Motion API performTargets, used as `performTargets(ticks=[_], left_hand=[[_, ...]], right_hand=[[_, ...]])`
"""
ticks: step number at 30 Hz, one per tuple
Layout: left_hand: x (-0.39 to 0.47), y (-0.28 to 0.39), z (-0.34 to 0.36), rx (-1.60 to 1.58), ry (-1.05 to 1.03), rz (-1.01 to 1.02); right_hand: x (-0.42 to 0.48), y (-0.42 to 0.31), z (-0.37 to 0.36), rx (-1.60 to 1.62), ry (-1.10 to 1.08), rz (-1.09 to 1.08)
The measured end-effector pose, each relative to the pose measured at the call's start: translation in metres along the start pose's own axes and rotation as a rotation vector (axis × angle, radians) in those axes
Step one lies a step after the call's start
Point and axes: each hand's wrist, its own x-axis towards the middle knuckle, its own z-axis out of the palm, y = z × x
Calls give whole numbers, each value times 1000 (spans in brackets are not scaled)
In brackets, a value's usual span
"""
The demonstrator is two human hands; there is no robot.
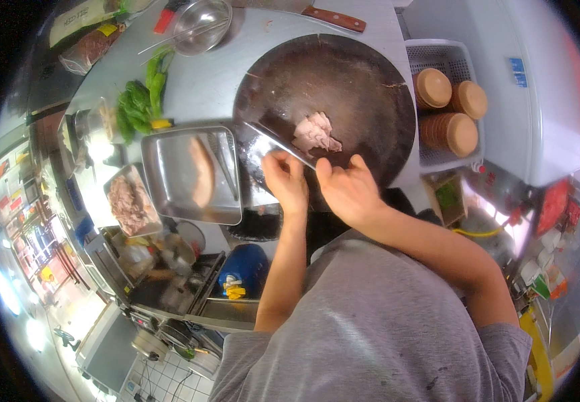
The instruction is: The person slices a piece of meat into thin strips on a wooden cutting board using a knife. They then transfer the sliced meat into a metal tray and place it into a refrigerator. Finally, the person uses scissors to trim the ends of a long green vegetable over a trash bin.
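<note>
A broad knife blade, seen nearly edge-on, slants over the near left part of a round, dark chopping block. My right hand is closed on its right end; the handle is hidden. My left hand has its fingers curled against the near side of the blade, and whether they grip it cannot be told. Just beyond the blade, a small heap of sliced pale meat lies on the block. To the left, a long pale piece of meat rests in a steel tray.
More sliced meat fills a small tray at the left. Green peppers, a steel bowl and a wooden-handled cleaver lie on the counter. Right of the block, a plastic basket holds stacked brown bowls.
</note>
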Motion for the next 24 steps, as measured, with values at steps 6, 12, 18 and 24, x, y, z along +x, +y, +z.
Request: performTargets(ticks=[6, 12, 18, 24], left_hand=[[-3, -7, 3, -190, 25, -38], [-4, 8, 0, -28, 0, 100], [-4, 5, 1, -207, -39, -39], [-6, -2, 8, -260, 45, 79]], right_hand=[[-12, 8, -27, 72, 32, -16], [-30, 0, -30, 87, 75, -70], [-31, 5, -23, 28, 152, -99], [-49, 8, -28, 44, 72, -68]])
